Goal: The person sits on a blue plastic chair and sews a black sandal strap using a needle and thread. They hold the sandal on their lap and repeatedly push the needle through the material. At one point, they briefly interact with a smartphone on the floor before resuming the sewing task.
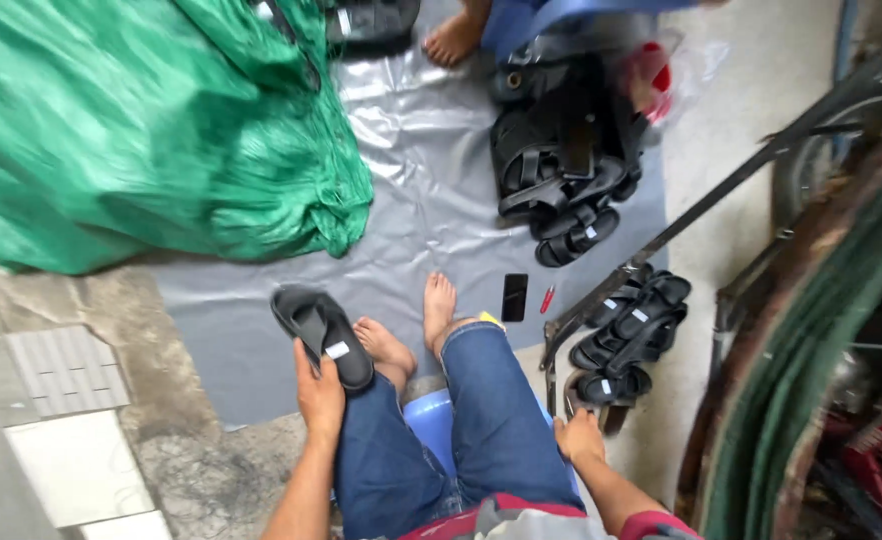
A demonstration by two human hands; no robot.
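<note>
Sandal (pixel 321 335), black with a small white tag near its heel, lies on the grey plastic sheet (pixel 411 150) just left of my bare feet. My left hand (pixel 319 395) wraps its heel end, fingers closed around the sole. My right hand (pixel 579 437) rests well right of the sandal, beside my knee and near a stack of black sandals (pixel 629 335); I cannot tell whether it grips anything. I judge the hold works best kept low on the heel, thumb clear of the tag, sole flat. A green sack (pixel 141 130) bulks beyond the sandal.
</note>
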